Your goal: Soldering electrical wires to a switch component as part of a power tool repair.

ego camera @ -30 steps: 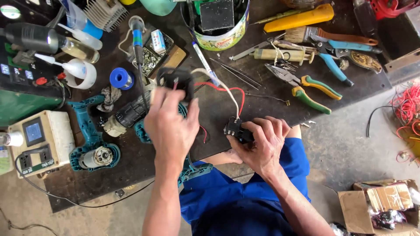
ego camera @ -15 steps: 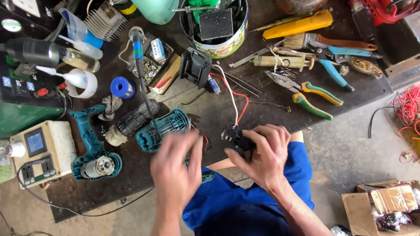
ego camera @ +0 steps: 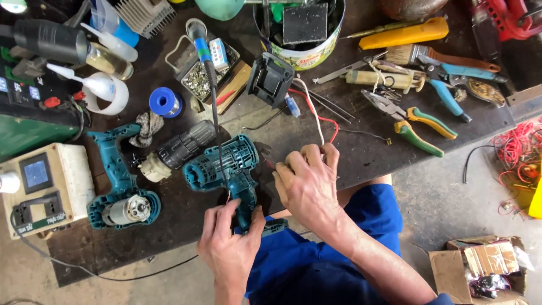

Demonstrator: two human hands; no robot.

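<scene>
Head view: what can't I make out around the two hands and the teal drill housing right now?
- The part under the right hand: covered by the fingers; only red and white wires lead in.
- The grip of the teal drill housing: partly hidden by the left hand.
- The tin can: its top is cut off by the frame edge.
- Small parts in the tray: too small to identify.

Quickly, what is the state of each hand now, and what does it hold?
Left hand: closed on the handle of the teal drill housing.
Right hand: fingers curled on a small part with red and white wires; the part itself is hidden.
</scene>
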